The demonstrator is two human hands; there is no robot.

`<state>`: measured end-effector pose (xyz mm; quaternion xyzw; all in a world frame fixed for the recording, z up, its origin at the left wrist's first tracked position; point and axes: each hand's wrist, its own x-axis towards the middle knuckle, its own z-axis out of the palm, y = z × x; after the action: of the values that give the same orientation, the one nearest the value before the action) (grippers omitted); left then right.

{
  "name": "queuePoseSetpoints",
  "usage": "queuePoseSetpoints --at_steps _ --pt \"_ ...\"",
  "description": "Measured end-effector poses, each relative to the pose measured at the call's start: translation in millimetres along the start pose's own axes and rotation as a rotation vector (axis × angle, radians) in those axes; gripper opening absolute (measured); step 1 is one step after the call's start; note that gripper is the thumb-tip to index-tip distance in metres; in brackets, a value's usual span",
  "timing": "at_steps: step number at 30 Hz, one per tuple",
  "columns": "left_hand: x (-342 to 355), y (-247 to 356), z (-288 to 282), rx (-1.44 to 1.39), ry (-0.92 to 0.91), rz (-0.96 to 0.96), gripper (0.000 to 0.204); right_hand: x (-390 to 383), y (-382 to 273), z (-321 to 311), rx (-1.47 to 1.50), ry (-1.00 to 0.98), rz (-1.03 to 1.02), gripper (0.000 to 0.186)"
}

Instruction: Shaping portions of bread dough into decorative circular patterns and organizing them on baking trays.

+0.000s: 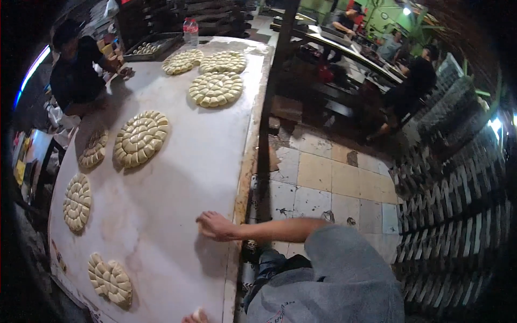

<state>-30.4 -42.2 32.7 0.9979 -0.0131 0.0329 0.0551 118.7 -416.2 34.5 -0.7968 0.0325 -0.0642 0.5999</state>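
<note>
My right hand (218,226) reaches across the pale, stained worktop (177,188) near its right edge, fingers curled down against the surface over something I cannot make out. Only the fingers of my left hand (194,317) show at the lower edge, closed around a small pale piece I cannot identify. Several coiled rounds of scored dough lie about the worktop: one large round (140,139) in the middle, a group (215,89) at the far end, an oval (77,202) at left and a split cluster (110,280) at lower left, nearest my left hand.
A co-worker (75,75) leans at the worktop's far left. Behind stand a dough-filled tray (152,48) and plastic bottles (191,32). Other people (409,81) work at a back table. Tiled floor (331,177) runs along the right, beside stacked dark racks (452,226).
</note>
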Motion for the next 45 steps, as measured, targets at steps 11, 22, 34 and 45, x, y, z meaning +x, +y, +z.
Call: queuePoseSetpoints --at_steps 11,22,34,45 --pt "128 95 42 -0.445 0.244 -0.526 0.008 89 -19 118 -0.558 -0.175 -0.287 0.021" --pt "101 -22 35 -0.178 0.433 -0.868 0.008 165 -17 93 -0.635 -0.008 -0.334 0.014" --pt "-54 -73 7 -0.038 0.569 -0.873 0.013 138 25 20 -0.397 -0.067 -0.728 0.004" --pt "-85 -102 -73 -0.919 -0.293 -0.326 0.033 41 -9 66 -0.938 -0.236 -0.268 0.026"
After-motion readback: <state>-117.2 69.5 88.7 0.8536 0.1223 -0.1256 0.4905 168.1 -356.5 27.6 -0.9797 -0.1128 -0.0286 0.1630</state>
